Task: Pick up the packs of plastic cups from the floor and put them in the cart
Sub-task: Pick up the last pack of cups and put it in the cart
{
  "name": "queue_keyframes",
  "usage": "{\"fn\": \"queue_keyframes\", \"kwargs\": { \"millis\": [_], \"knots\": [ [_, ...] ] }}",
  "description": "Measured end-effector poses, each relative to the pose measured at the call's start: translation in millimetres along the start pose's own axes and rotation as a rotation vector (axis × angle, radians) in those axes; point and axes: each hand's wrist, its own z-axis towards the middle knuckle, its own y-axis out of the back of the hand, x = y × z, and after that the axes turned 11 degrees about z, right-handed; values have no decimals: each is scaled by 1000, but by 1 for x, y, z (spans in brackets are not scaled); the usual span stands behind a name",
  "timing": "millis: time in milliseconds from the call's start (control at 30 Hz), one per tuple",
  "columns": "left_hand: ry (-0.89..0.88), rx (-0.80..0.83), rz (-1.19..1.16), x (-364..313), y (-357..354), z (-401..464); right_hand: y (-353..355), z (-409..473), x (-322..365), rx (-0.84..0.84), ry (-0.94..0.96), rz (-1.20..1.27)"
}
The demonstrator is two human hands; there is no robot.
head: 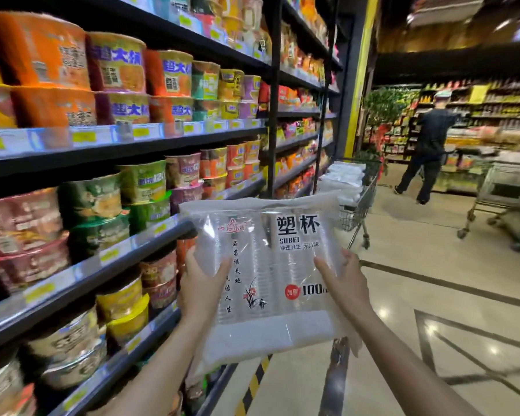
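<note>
A clear pack of plastic cups (264, 259) with black printed lettering is held up in front of me at chest height. My left hand (201, 283) grips its left edge and my right hand (345, 283) grips its right edge. Ahead, beside the shelving, stands a wire shopping cart (359, 205). Several more white packs of cups (341, 181) are piled in its basket. The held pack is well short of the cart.
Shelves of instant noodle bowls (126, 181) run along the left. A person in dark clothes (427, 154) walks away at the aisle's end. Another metal cart (499, 193) stands at the right. Glossy tiled floor (433, 310) stretches ahead and right.
</note>
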Motion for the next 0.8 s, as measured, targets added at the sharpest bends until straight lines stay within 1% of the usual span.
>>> {"fn": "queue_keyframes", "kwargs": {
  "millis": [200, 400, 500, 633, 800],
  "knots": [
    [-76, 79, -44, -22, -77, 73, -1, 81, -25, -125, -50, -50],
    [-157, 198, -76, -47, -152, 144, 1, 159, -47, -253, -112, -125],
    [-192, 207, -62, -60, -190, 168, 7, 193, -62, -298, -153, -142],
    [-222, 239, -61, -74, -240, 198, 13, 240, -83, -332, -181, -158],
    [-227, 254, -58, -91, -311, 240, 21, 310, -115, -336, -174, -158]
  ]
}}
